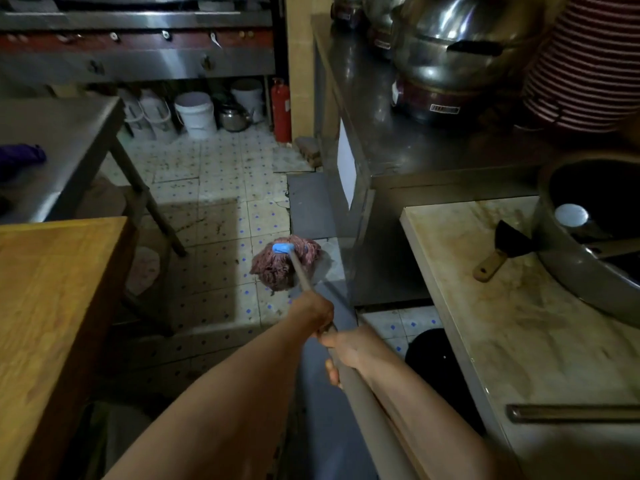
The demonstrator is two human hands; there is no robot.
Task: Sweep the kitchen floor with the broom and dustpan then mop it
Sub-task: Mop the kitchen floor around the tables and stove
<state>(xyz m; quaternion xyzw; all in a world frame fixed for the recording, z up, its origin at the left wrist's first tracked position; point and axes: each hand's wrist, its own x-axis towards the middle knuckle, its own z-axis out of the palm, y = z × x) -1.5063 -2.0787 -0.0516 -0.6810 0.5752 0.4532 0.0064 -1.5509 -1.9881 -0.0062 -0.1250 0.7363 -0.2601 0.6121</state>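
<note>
Reddish-brown string mop head (284, 266), topped by a light blue plastic socket (282, 248), is set on the pale tiled kitchen floor (221, 188), beside the foot of a stainless steel cabinet (367, 216). A long grey-brown mop handle (360, 403) is run from the socket back toward the camera. The handle is gripped by both hands: the left hand (313, 311) is placed further down, nearer the mop head, with its fingers wrapped round the shaft; the right hand (349, 351) is placed just behind it, fingers (332, 370) curled round the shaft. The two hands are almost touching.

On the right, a pale stained tabletop (512, 323) is seen, on which a dark-bladed cleaver with a wooden handle (502, 252) is laid; a large grey metal basin (595, 244) is set beside it. Further back, a large lidded steel pot (460, 43) and a stack of red-striped bowls (585, 60) are stood on the cabinet. On the left, a wooden tabletop (52, 313) and a steel table (62, 143) are recorded. Against the far wall, white plastic buckets (195, 114), a small steel kettle (232, 117) and a red fire extinguisher (281, 109) are stood on the floor.
</note>
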